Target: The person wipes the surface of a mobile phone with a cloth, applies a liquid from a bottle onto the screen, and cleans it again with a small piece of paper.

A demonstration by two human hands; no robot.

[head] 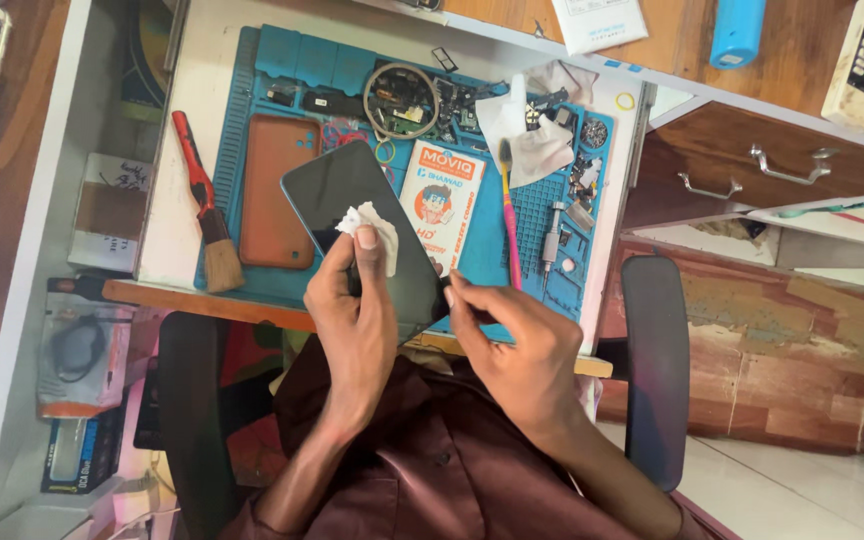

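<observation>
Fingers of left hand (352, 310) pinch white wipe (372, 232) on phone (367, 235); right hand (512, 340) grips its edge over blue mat (542, 215).

Surface: white workbench (192, 120) with a wooden front edge.
Mat: blue repair mat (537, 215) covering most of the top.
Left of mat: red-handled brush (207, 215), bristles towards the near edge.
On mat, left: orange phone cover (277, 195), lying flat.
On mat, middle: printed white packet (442, 200).
On mat, right: pink toothbrush (509, 220), crumpled white cloth (527, 140), small metal parts (582, 175).
Far edge: round coil (402, 100).
</observation>
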